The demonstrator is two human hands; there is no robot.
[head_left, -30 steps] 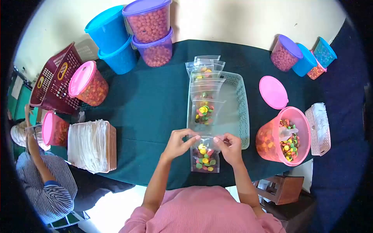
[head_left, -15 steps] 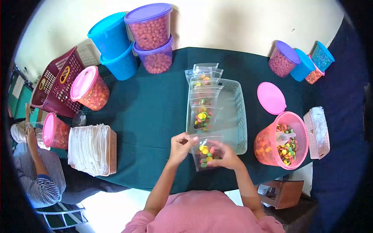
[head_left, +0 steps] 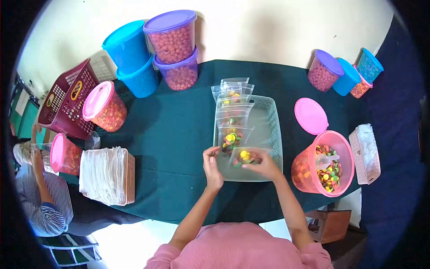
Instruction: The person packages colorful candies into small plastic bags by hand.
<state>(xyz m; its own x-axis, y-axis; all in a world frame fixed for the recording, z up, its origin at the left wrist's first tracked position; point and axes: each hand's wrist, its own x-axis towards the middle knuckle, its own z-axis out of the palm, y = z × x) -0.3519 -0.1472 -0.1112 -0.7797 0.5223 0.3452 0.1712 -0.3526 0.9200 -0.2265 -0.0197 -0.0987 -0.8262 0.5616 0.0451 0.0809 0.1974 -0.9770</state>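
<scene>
Over the near end of a pale perforated tray, my right hand grips a clear bag of coloured candies, which is slightly blurred. My left hand is beside the tray's near left corner, fingers apart and holding nothing, close to the bag's left edge. A row of filled zip bags overlaps along the tray's left side, with yellow, green and red candies showing through. To the right stands a pink tub of the same candies, with a clear scoop in it.
A pink lid and a basket of plastic bags lie at right. Leftward are a basket of white packets, pink-lidded tubs and a maroon crate. Stacked tubs stand behind. Another person is at far left.
My right hand has carried the candy bag up over the tray's near end. My left hand has let go of the bag and opened beside it.
</scene>
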